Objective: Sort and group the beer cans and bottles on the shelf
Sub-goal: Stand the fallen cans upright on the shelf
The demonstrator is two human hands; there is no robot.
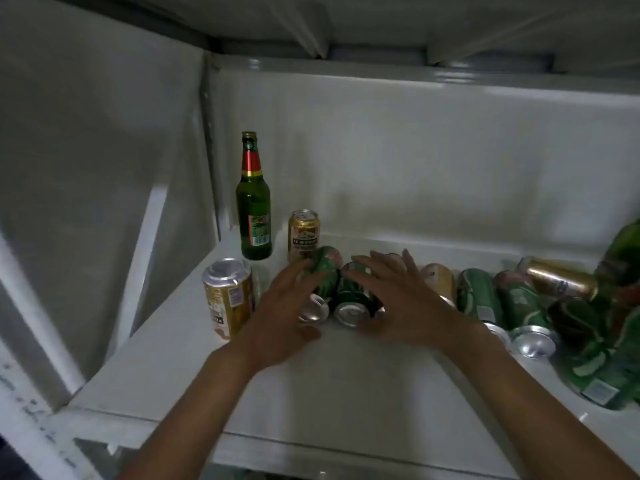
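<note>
Two green aluminium cans (341, 292) lie on their sides mid-shelf (346, 382), silver ends forward. Left hand (284, 317) and right hand (398, 299) spread open over them, gripping nothing. Gold cans (228, 296) and a green glass bottle (253, 199) stand left; labels unreadable.

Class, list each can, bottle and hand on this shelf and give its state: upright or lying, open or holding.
Green bottle: upright.
Rear gold can: upright.
Front gold can: upright.
Two green cans between the hands: lying.
Green cans at right: lying.
Left hand: open, holding nothing.
Right hand: open, holding nothing.
</note>
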